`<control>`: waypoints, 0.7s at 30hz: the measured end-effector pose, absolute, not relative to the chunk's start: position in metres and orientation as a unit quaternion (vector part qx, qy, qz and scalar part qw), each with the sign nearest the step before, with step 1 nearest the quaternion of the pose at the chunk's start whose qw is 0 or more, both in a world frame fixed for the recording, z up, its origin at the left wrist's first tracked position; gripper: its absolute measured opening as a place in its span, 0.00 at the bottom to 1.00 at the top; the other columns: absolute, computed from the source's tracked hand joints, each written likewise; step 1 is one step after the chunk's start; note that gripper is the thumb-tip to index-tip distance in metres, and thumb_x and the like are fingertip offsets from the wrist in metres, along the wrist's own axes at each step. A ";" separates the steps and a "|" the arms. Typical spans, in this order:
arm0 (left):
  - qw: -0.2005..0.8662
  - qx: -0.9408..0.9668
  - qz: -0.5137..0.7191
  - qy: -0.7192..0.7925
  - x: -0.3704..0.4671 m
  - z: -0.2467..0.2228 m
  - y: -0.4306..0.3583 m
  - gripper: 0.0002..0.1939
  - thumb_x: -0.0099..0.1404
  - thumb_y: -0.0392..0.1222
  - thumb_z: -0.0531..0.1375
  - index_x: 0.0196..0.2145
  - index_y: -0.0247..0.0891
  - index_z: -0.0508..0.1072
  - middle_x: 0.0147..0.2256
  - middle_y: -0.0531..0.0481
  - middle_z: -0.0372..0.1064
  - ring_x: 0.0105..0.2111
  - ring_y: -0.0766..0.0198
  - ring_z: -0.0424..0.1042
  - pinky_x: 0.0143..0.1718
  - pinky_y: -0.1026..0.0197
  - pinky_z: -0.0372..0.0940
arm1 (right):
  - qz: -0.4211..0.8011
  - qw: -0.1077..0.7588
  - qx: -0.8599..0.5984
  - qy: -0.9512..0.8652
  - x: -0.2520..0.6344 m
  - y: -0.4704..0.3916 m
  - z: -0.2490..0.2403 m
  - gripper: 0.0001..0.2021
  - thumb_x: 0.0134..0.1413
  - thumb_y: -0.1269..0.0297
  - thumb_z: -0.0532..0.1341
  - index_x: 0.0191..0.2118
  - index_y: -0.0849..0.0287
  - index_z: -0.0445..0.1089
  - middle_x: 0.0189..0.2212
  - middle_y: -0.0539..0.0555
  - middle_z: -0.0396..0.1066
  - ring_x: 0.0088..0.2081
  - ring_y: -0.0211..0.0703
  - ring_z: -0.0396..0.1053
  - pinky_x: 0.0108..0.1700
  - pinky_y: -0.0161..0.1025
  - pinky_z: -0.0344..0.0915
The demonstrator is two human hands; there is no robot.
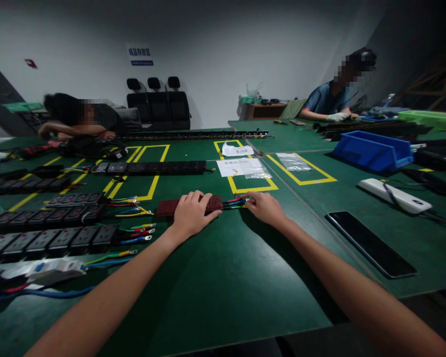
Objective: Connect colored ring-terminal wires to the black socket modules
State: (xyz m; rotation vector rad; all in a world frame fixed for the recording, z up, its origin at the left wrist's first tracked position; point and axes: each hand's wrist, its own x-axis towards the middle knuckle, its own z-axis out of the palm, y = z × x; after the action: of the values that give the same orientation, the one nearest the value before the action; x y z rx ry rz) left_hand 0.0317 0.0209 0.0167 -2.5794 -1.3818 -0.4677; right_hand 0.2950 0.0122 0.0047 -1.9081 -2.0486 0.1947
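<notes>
My left hand point(192, 214) lies over a dark red socket strip point(165, 208), its fingers on the far edge and the thumb along the near side. Short wires point(232, 203) in red, blue and other colours come out of the strip's right end. At their tips my right hand point(264, 207) is closed in a pinch; its fingertips partly hide the wire ends. Left of the strip lie several black socket strips point(55, 240), with coloured wires point(139, 229) ending in ring terminals.
A long black socket strip point(152, 167) lies farther back, beside paper labels point(226, 167) and yellow tape outlines. To the right are a phone point(369, 243), a white power strip point(394, 196) and a blue bin point(371, 151). Two people point(325, 101) sit across the green table point(223, 297).
</notes>
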 end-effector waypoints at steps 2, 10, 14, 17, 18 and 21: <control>0.090 -0.867 -0.157 -0.465 0.031 0.016 0.021 0.34 0.70 0.69 0.51 0.58 0.38 0.70 0.47 0.40 0.70 0.45 0.51 0.69 0.44 0.52 0.63 | 0.069 0.163 -0.673 -0.718 0.295 0.012 0.005 0.19 0.59 0.65 0.56 0.52 0.47 0.77 0.33 0.52 0.79 0.34 0.46 0.73 0.32 0.36 0.54; 0.087 -0.866 -0.163 -0.464 0.031 0.014 0.021 0.34 0.71 0.68 0.51 0.59 0.38 0.69 0.48 0.40 0.70 0.46 0.50 0.69 0.45 0.51 0.64 | 0.070 0.174 -0.669 -0.719 0.294 0.012 0.002 0.17 0.59 0.65 0.57 0.51 0.48 0.76 0.31 0.51 0.78 0.32 0.46 0.71 0.30 0.36 0.52; 0.089 -0.866 -0.169 -0.461 0.031 0.013 0.021 0.33 0.71 0.68 0.51 0.59 0.39 0.70 0.48 0.40 0.70 0.47 0.50 0.69 0.46 0.49 0.64 | 0.075 0.186 -0.666 -0.718 0.295 0.012 0.001 0.16 0.59 0.65 0.57 0.50 0.49 0.77 0.30 0.51 0.78 0.31 0.45 0.71 0.30 0.36 0.52; 0.091 -0.866 -0.168 -0.462 0.031 0.014 0.021 0.33 0.71 0.68 0.50 0.59 0.39 0.70 0.48 0.40 0.70 0.47 0.50 0.69 0.46 0.50 0.63 | 0.074 0.192 -0.663 -0.720 0.295 0.013 0.000 0.16 0.59 0.65 0.57 0.50 0.49 0.77 0.30 0.51 0.77 0.31 0.45 0.70 0.30 0.36 0.52; 0.092 -0.866 -0.165 -0.462 0.031 0.014 0.020 0.33 0.71 0.68 0.50 0.59 0.39 0.70 0.48 0.40 0.70 0.47 0.50 0.69 0.46 0.50 0.64 | 0.075 0.193 -0.663 -0.720 0.295 0.012 0.000 0.16 0.59 0.66 0.57 0.50 0.49 0.77 0.30 0.50 0.77 0.31 0.45 0.70 0.31 0.36 0.52; 0.095 -0.866 -0.160 -0.465 0.031 0.015 0.020 0.33 0.71 0.68 0.51 0.59 0.39 0.70 0.48 0.40 0.70 0.47 0.50 0.69 0.46 0.50 0.63 | 0.078 0.194 -0.663 -0.719 0.294 0.012 0.001 0.16 0.59 0.66 0.57 0.49 0.49 0.77 0.29 0.51 0.77 0.31 0.44 0.70 0.31 0.36 0.52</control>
State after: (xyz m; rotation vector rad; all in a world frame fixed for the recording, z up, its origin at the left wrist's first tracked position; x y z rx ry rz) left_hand 0.0307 0.0199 0.0145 -2.5657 -1.3768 -0.4757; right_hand 0.2944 0.0121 0.0009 -1.8593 -2.0149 0.2177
